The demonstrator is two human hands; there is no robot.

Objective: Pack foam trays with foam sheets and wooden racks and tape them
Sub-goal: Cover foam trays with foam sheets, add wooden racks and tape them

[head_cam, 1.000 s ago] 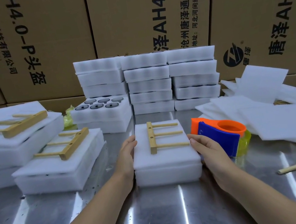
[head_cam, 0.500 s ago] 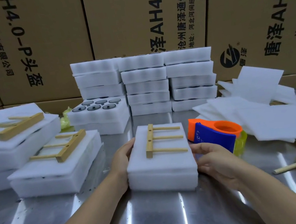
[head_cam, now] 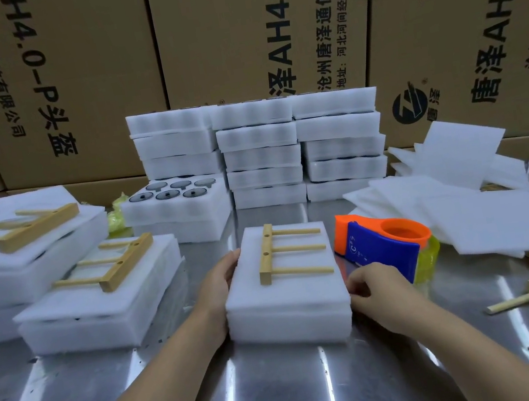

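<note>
Across the top of the frame the brown cardboard cartons point(head_cam: 90, 72) are showing bold black print: "AH4.0-P头盔" on the left one, "AH4.0" and "沧州唐泽通信科技" in the middle, and "唐泽 AH4.0" beside a round logo at the right. The orange and blue plastic tape dispenser point(head_cam: 382, 251), right of centre, is carrying a small white "C" mark; the finer print under it is too small to read.

In the centre the white rectangular foam tray point(head_cam: 288, 314) is lying flat on the shiny metal worktop point(head_cam: 286, 387), with the pale wooden three-peg rack point(head_cam: 291, 255) lying on its white foam top. The left hand point(head_cam: 217, 284) is pressing flat against the tray's left side, fingers relaxed. The right hand point(head_cam: 376, 283) is sitting at the tray's right edge, touching it just in front of the dispenser, fingers curled; whether it is pinching anything I cannot tell.

A second ago that right hand was lying straight along the tray's side; now it is bunching up nearer the front corner. The left hand is staying put, and the tray and rack are keeping their places.
</note>
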